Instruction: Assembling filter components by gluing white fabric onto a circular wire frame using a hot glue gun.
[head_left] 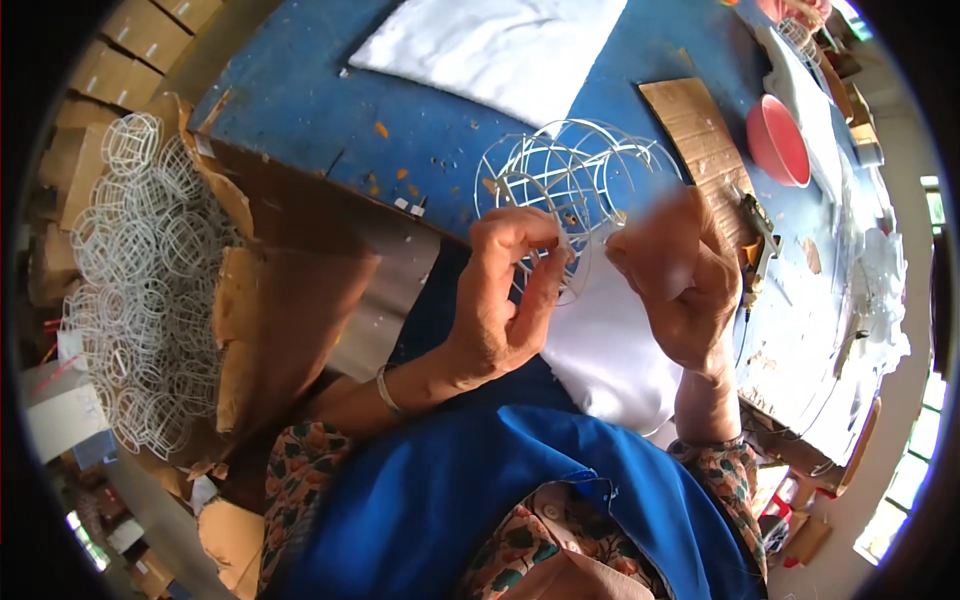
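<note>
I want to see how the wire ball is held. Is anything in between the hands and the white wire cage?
Nothing visible is in between. The left hand pinches the wire cage directly with bare fingers at its lower edge. The right hand is blurred, but it too seems to touch the cage's lower right side, above the white cloth.

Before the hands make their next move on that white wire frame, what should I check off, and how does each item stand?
1. Left hand grips the white wire frame: ok.
2. Right hand on the frame: cannot tell, blurred.
3. Frame held above the blue table: ok.
4. White cloth under the hands: ok.
5. Stock of wire frames at the person's left: ok.
6. Red bowl apart from the hands: ok.
</note>
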